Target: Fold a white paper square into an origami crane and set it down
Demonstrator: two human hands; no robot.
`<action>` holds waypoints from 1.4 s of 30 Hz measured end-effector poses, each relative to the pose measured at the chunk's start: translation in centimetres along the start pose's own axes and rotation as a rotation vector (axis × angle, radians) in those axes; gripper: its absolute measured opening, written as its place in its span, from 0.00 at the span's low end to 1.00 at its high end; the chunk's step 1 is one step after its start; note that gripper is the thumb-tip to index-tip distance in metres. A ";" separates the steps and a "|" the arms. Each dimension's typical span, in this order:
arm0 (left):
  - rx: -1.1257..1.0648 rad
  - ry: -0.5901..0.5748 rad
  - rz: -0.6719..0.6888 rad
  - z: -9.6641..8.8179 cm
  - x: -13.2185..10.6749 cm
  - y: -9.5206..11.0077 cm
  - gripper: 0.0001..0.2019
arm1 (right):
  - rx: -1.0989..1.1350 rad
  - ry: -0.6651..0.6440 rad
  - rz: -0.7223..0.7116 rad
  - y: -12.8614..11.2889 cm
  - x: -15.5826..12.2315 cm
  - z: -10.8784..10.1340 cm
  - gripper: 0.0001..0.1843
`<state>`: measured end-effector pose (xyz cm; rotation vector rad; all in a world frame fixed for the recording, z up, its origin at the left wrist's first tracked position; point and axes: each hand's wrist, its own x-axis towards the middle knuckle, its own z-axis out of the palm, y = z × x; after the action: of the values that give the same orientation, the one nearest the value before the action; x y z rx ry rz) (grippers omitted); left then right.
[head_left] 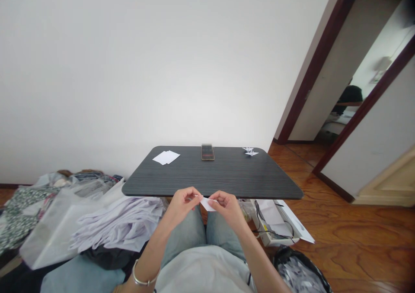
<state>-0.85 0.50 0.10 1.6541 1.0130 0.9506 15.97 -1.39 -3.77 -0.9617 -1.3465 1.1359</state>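
Note:
A small folded piece of white paper (208,204) is held between my two hands, just in front of the table's near edge and above my lap. My left hand (185,204) pinches its left corner between thumb and fingertips. On the opposite side, the thumb and fingers of my right hand (228,205) grip the paper. A few white paper sheets (166,157) lie at the table's far left. Two folded paper cranes (251,153) sit at the far right of the table.
The dark table (207,178) stands against a white wall. A small box-like object (207,152) rests at its back middle. Piled clothes (119,223) lie on the left. A white box with cables (275,223) and a black bag of scraps (300,271) are on the right.

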 end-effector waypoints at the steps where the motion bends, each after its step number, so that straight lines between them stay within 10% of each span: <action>1: 0.016 -0.005 0.000 0.0 0.0 -0.1 0.12 | -0.001 0.001 -0.006 0.1 0.0 0.1 0.09; 42: 0.237 -0.011 0.020 0.2 0.0 -0.5 0.12 | -0.090 0.010 -0.030 0.3 0.0 0.2 0.08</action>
<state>-0.77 0.59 -0.45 1.8649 1.1386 0.8585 15.77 -1.38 -4.10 -1.0076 -1.4089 1.0541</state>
